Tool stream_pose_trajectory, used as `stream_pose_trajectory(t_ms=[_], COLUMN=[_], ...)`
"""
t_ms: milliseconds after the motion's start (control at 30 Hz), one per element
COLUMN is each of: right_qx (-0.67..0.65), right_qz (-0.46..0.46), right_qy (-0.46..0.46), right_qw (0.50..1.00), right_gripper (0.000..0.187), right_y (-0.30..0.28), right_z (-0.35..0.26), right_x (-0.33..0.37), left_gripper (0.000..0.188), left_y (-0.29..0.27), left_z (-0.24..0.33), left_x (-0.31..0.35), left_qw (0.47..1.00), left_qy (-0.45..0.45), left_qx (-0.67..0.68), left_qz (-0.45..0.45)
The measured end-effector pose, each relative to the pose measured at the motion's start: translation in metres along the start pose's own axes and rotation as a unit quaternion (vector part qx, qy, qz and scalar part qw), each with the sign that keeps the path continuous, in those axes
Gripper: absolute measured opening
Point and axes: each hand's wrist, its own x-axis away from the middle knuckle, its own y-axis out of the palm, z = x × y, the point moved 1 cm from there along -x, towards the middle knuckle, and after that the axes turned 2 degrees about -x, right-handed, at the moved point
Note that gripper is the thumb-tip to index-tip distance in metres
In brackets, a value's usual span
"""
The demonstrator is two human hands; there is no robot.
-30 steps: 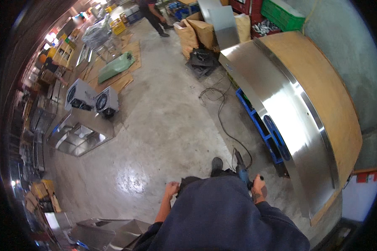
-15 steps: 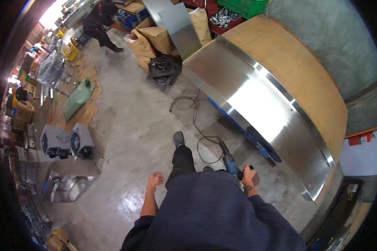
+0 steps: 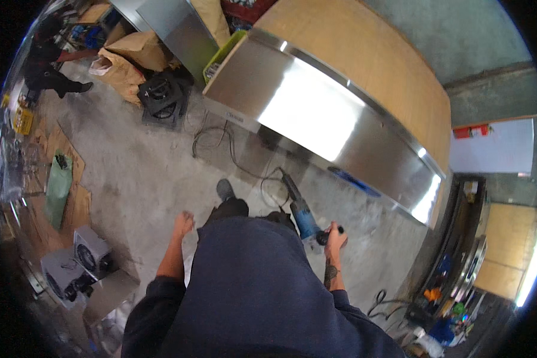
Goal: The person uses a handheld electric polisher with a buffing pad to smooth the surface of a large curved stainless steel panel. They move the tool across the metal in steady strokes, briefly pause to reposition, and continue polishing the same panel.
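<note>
My right hand [image 3: 335, 238] is closed round the black side handle of a blue angle grinder [image 3: 305, 221], which hangs at my right side above the floor. From its rear end a dark power cord [image 3: 235, 161] loops and trails away across the concrete. My left hand [image 3: 185, 222] hangs beside my body at the left, holding nothing, its fingers loosely bent and apart. Ahead and to the right of the grinder lies a long, shiny sheet-metal panel [image 3: 244, 77] on a wooden-topped table [image 3: 364, 45].
A black fan-like unit [image 3: 161, 95] and brown paper sacks [image 3: 118, 74] stand on the floor ahead. Grey blower units [image 3: 92, 250] sit at the left. Another person [image 3: 48, 65] bends at the far left. A cluttered shelf [image 3: 459, 238] runs along the right.
My view has swung to the right, so the panel and table sit farther left and more of the right-hand shelf shows. The grinder stays in my right hand.
</note>
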Motion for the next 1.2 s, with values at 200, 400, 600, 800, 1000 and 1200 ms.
stream_pose_trajectory(t_ms=[200, 400, 600, 800, 1000, 1200], right_qx=[-0.120, -0.181, -0.201, -0.180, -0.280, -0.248], right_qz=[0.020, 0.057, 0.079, 0.104, 0.059, 0.034], right_qy=[-0.007, -0.034, -0.044, -0.075, -0.063, -0.114], right_qw=[0.993, 0.981, 0.975, 0.975, 0.956, 0.961], right_gripper=[0.028, 0.032, 0.028, 0.028, 0.027, 0.030], right_y=[-0.006, -0.056, -0.113, -0.179, -0.257, -0.295], right_z=[-0.091, -0.161, -0.165, -0.180, -0.190, -0.168], right_x=[0.079, 0.131, 0.138, 0.149, 0.147, 0.135], left_gripper=[0.078, 0.101, 0.087, 0.068, 0.049, 0.031], left_y=[0.035, 0.139, 0.205, 0.173, 0.092, 0.000], left_z=[0.161, 0.263, 0.264, 0.308, 0.264, 0.168], left_x=[-0.074, -0.081, -0.062, -0.011, -0.037, 0.073], left_qw=[0.976, 0.915, 0.965, 0.958, 0.857, 0.821], left_qy=[0.157, 0.317, 0.248, 0.099, 0.354, 0.447], left_qx=[-0.107, -0.190, -0.058, -0.246, -0.124, -0.245], left_qz=[-0.110, -0.164, -0.054, 0.111, 0.353, 0.256])
